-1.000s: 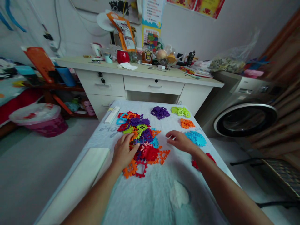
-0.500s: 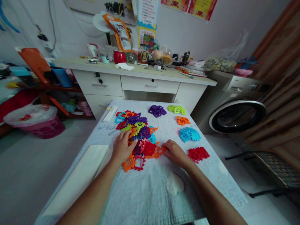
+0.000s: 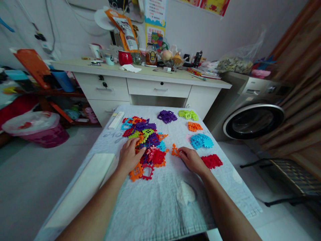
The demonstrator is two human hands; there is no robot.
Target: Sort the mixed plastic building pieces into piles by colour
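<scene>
A mixed pile of plastic interlocking pieces [image 3: 150,139] in several colours lies on the cloth-covered table [image 3: 160,201]. My left hand [image 3: 129,155] rests at the pile's left side, thumb and fingers apart, touching pieces there. Between the fingertips of my right hand [image 3: 192,159] is an orange interlocking piece [image 3: 175,150], just right of the pile. Single-colour heaps stand along the far and right sides: purple pieces [image 3: 167,116], green pieces [image 3: 188,115], orange pieces [image 3: 195,126], blue pieces [image 3: 201,141] and red pieces [image 3: 212,161], the last close beside my right hand.
A long white box [image 3: 85,187] lies along the table's left edge, with a smaller white bar [image 3: 116,120] farther back. Beyond stands a white desk [image 3: 102,85] crowded with jars and papers. A washing machine [image 3: 250,113] is at right, a pink bin [image 3: 45,137] at left.
My right hand has drawn the orange piece away from the pile, a little to the right and back. My left hand stays on the pile. The view has shifted slightly.
</scene>
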